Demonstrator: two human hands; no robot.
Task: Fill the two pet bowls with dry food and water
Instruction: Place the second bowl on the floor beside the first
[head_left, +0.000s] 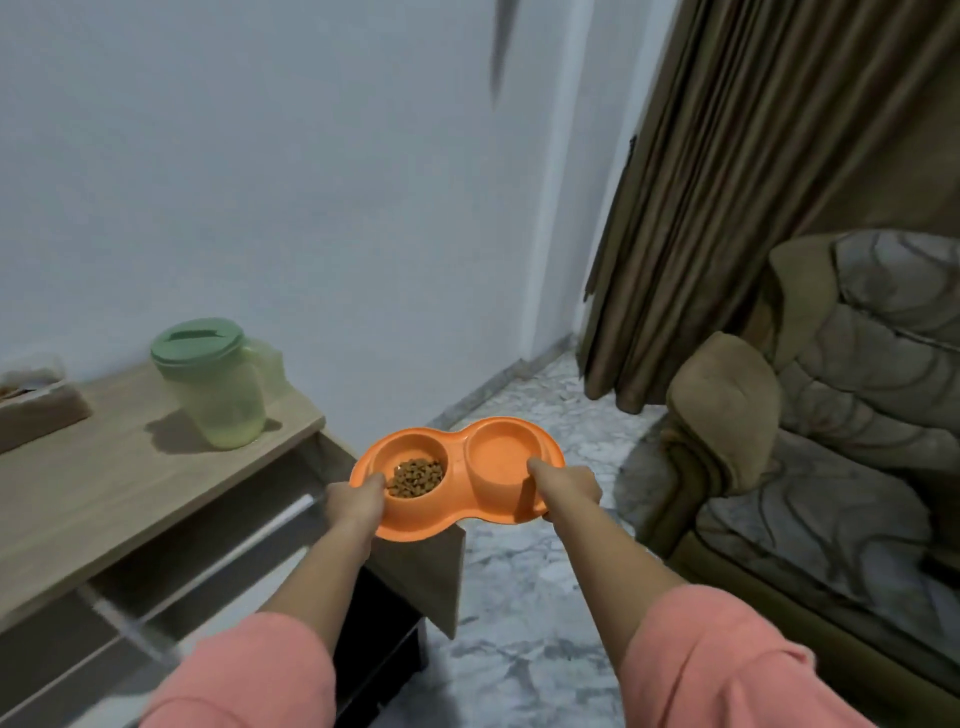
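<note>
Both hands, left hand (356, 501) and right hand (566, 488), grip the orange double pet bowl (457, 441) in mid-air beyond the table corner, kibble (415, 477) loaded, apparently carrying it; next, set it down level

Plain white wall (260, 156), grey marbled floor (519, 571), brown curtain (727, 208), patterned brown sofa (831, 415), wooden counter (104, 493) at left.

Fingers of both hands (353, 501) (569, 488) hidden under feeder (457, 441) rim; only thumbs show. Water in right bowl (501, 452) can't tell. Box (36, 405) cut off at left edge, contents blurred. Sofa (831, 415) cut off right. Jug (218, 384) level unclear.
</note>
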